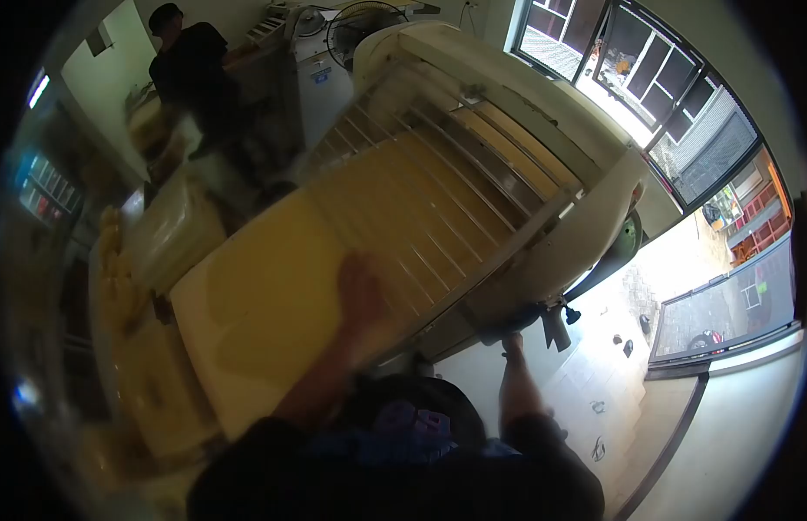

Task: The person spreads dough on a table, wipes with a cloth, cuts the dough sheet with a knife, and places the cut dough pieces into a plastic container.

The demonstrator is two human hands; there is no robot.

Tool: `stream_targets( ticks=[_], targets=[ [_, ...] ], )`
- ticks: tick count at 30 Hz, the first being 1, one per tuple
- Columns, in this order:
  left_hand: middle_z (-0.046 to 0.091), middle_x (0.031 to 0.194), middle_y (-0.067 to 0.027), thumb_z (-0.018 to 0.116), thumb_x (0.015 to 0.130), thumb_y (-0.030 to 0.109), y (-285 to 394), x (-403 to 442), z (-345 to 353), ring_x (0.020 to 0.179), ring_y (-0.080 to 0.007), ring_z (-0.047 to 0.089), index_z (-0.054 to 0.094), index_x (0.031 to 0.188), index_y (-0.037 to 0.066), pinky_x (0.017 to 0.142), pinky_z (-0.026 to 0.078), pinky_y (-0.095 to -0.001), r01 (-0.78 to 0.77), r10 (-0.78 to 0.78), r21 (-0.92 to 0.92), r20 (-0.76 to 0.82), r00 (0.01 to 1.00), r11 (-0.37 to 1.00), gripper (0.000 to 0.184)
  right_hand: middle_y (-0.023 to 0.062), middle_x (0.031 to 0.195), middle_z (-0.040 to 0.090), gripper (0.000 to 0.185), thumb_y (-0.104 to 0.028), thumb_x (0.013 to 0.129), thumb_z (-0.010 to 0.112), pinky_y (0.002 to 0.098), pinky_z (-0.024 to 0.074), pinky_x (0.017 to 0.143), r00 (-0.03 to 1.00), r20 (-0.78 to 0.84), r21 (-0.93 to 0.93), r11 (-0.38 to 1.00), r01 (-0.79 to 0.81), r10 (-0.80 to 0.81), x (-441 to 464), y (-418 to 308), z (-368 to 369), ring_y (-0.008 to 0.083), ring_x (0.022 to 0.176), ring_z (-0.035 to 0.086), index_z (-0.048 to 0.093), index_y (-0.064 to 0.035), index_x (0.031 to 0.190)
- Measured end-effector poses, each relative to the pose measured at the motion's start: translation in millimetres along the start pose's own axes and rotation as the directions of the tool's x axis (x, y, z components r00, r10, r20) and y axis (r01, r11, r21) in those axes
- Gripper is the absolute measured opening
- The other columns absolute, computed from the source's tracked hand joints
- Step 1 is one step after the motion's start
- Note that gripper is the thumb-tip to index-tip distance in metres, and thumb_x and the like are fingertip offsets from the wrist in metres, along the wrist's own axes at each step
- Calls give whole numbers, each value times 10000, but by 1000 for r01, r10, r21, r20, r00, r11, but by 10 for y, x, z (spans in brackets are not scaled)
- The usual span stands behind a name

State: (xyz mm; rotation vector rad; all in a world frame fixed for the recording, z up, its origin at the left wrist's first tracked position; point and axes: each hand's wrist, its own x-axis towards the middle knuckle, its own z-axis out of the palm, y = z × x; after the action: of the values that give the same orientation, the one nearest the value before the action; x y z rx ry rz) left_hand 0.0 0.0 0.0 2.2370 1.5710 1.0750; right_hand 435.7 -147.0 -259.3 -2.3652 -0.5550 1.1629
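A broad sheet of yellow dough (273,269) lies along the belt of a cream-coloured dough sheeter (499,78) and runs under its wire guard (438,208). My left hand (360,291) is over the dough just in front of the guard, smeared by motion, its fingers stretched out. Whether it presses on the dough or hovers is unclear. My right hand (512,345) is at the machine's near side, below the housing, beside a dark knob (573,314). Its fingers look closed, but what they hold is hidden.
To the left, a table carries a plastic-covered pale block (178,230) and yellow dough pieces (117,260). A person in dark clothes (191,78) stands at the back left. Behind the sheeter is a fan (364,30). Windows and a doorway (681,234) are on the right.
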Motion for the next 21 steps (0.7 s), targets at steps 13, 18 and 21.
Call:
stream_targets(
  ticks=[13, 18, 21],
  targets=[
    [245, 1511, -221, 411, 974, 318, -655, -679, -781, 1412, -391, 190, 340, 1433, 40, 1137, 142, -541, 184, -268, 548, 76, 960, 816, 541, 99, 904, 635, 279, -77, 827, 595, 312, 488, 498, 914, -359, 286, 909, 302, -190, -1264, -408, -453, 200, 647, 620, 567, -71, 1105],
    [242, 1517, -206, 408, 973, 296, -739, -798, -1011, 1415, -383, 191, 342, 1435, 52, 1135, 147, -545, 204, -278, 525, 65, 959, 827, 527, 150, 1066, 623, 364, -41, 774, 596, 421, 464, 864, 321, -666, -408, 689, 599, -673, -2186, -696, -913, 296, 1000, 588, 568, -48, 1137],
    [252, 1509, -216, 424, 960, 273, -889, -905, -931, 1414, -382, 194, 346, 1431, 46, 1131, 151, -555, 188, -253, 527, 54, 966, 829, 528, 145, 1247, 552, 524, -50, 714, 637, 414, 444, 951, 89, -649, -721, 649, 242, -755, -2212, -1108, -1123, 299, 1162, 524, 525, -26, 1225]
  ],
)
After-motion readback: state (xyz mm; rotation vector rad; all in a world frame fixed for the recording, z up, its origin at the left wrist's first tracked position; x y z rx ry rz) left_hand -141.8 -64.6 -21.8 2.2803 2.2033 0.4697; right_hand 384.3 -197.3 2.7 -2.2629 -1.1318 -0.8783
